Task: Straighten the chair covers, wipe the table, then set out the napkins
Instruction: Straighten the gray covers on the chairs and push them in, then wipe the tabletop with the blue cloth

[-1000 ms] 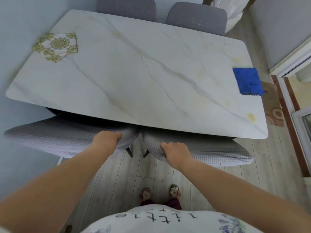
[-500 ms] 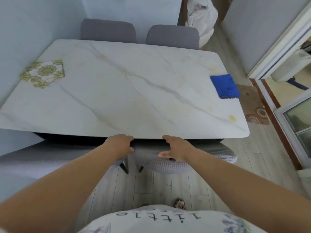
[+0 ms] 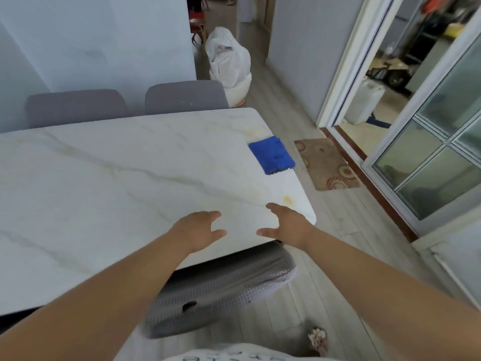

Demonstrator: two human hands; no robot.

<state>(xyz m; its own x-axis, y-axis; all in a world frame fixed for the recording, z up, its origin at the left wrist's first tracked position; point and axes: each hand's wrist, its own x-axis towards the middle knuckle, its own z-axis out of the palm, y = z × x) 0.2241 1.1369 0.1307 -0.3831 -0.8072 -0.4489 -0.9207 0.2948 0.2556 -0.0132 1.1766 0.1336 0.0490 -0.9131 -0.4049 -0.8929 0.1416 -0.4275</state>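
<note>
A white marble table [image 3: 109,183] fills the left and middle of the view. A folded blue cloth [image 3: 272,154] lies near its right edge. My left hand [image 3: 199,229] and my right hand [image 3: 287,225] hover over the table's near right corner, fingers spread and holding nothing. Below them a chair with a grey waffle-textured cover [image 3: 221,290] is tucked under the near edge. Two more grey chairs [image 3: 75,106] [image 3: 184,96] stand at the far side. The napkins are out of view.
A yellowish stain [image 3: 287,200] marks the table near my right hand. A patterned mat [image 3: 326,164] lies on the wood floor by a sliding glass door [image 3: 426,142]. A white plastic bag [image 3: 229,58] sits beyond the far chairs.
Both hands let go of the chair covers and rose over the table's near right corner. The view swung up and to the right, and the napkins on the left left the frame.
</note>
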